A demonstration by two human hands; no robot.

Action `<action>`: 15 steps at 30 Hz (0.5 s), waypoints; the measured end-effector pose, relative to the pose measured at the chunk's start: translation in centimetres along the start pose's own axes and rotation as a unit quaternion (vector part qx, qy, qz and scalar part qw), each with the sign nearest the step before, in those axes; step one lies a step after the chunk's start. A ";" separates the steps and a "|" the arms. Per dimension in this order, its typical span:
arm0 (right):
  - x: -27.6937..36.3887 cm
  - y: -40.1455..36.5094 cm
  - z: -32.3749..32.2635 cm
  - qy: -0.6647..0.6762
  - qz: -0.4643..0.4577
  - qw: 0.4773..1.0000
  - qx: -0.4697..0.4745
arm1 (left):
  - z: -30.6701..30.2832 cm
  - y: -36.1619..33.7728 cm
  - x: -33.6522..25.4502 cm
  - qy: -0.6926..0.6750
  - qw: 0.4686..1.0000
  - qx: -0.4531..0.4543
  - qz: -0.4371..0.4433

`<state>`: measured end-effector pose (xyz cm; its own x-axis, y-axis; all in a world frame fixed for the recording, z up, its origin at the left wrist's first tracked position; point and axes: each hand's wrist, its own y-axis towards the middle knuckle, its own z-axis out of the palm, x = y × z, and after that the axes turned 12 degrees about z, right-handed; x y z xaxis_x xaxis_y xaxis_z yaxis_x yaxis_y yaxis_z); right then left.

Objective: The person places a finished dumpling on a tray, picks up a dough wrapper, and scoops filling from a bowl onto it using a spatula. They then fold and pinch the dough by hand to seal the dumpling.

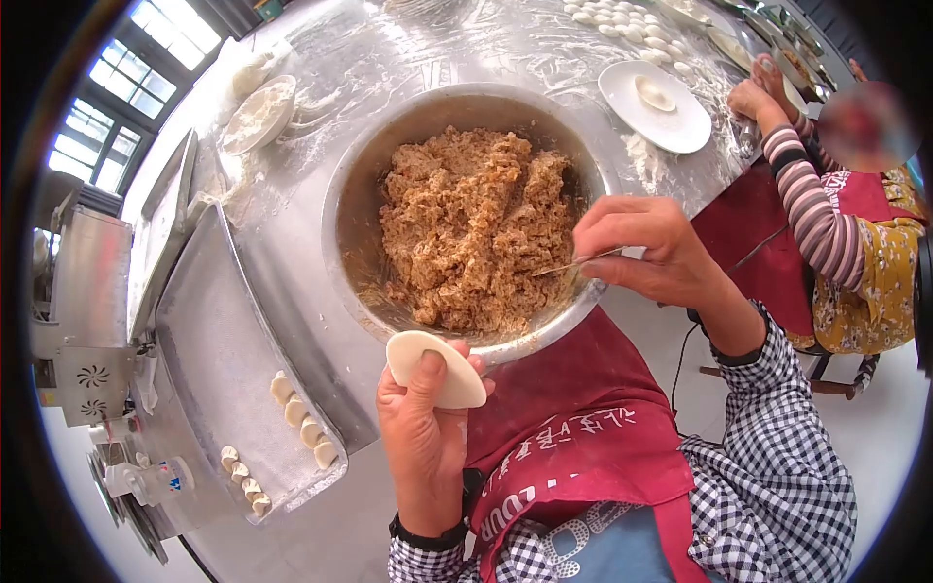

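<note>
A round, flat dough wrapper [455, 377] lies in my left hand [425, 408], its thumb pressed on top, just below the bowl's near rim. My right hand [653, 251] pinches a thin metal utensil [598, 258] over the right rim of the large metal bowl [335, 223]. The utensil's tip touches the brown minced filling [476, 228] heaped inside the bowl.
At left, a metal tray [209, 330] holds several shaped dumplings [303, 428]. A white plate [680, 117] with wrappers sits at upper right, near many dough pieces [627, 24]. A floury bowl [260, 115] stands upper left. A co-worker's arms [816, 204] reach in at right.
</note>
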<state>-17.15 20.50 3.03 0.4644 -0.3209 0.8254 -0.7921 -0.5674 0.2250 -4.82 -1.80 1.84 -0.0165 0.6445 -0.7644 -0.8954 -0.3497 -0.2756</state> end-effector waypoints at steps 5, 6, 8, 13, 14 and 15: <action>-0.4 0.4 0.1 -0.014 0.000 1.000 0.023 | -1.1 -0.8 -0.1 -0.029 0.999 0.030 0.016; -0.2 0.3 -0.1 -0.031 -0.002 1.000 0.002 | -1.0 -1.1 -0.3 -0.008 1.000 0.013 0.026; 0.5 -0.3 -0.9 0.026 0.028 0.999 -0.009 | -0.7 -1.5 -0.7 -0.004 1.000 0.000 0.025; 0.1 -0.9 -0.2 0.184 0.031 0.982 -0.040 | -1.3 -2.2 -0.7 -0.003 0.999 -0.015 0.028; -0.2 -0.8 0.3 0.163 0.018 0.985 -0.045 | -1.6 -2.3 -0.5 -0.016 1.000 -0.015 0.022; -0.5 -0.7 0.7 0.143 0.006 0.988 -0.050 | -1.9 -2.4 -0.3 -0.030 0.999 -0.015 0.017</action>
<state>-16.59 20.53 2.16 0.3351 -0.0913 0.9377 -0.8384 -0.4829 0.2527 -1.80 -2.46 1.63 -0.0733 0.6709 -0.7379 -0.8805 -0.3909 -0.2680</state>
